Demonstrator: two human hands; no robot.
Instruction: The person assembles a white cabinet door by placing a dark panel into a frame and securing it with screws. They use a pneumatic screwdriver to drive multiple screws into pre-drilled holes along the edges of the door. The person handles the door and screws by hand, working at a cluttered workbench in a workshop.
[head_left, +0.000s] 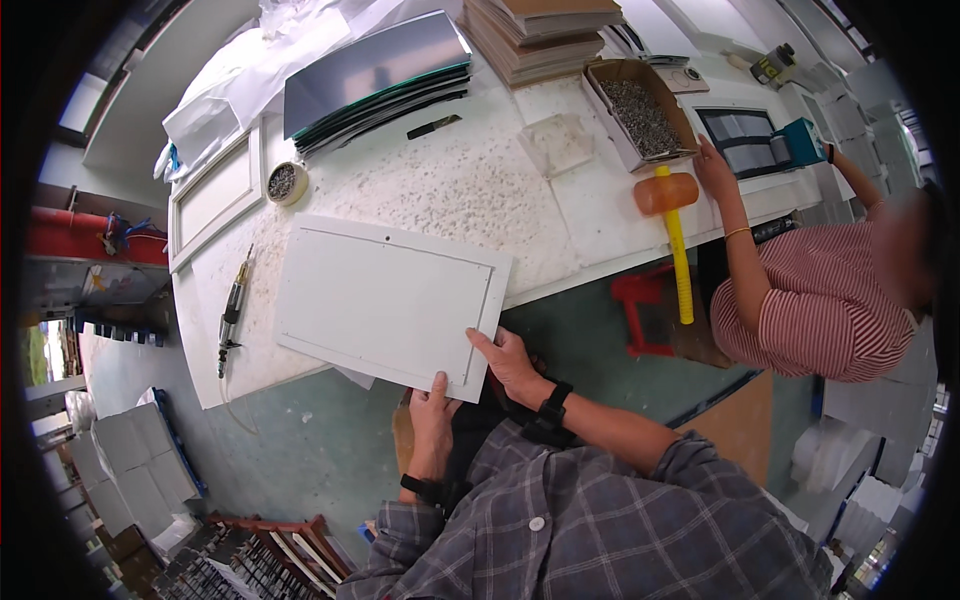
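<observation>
A white rectangular framed panel (385, 305) lies tilted over the near edge of the table, with a small dark hole near its far edge. My left hand (432, 430) grips its near edge, thumb on top. My right hand (508, 362) holds the panel's near right corner, thumb on the face and fingers underneath, partly hidden. To the left of the panel rests a slim powered screwdriver (232, 312) with a cord. Beyond the panel's far left corner stands a small round tub of screws (286, 183).
An empty white frame (214, 200) lies at the left. Behind are stacked glossy dark panels (380, 85), a black-handled blade (435, 127) and brown boards (540, 45). Rightward are a carton of screws (640, 115), an orange-headed mallet (668, 195) and a co-worker in a striped shirt (830, 290).
</observation>
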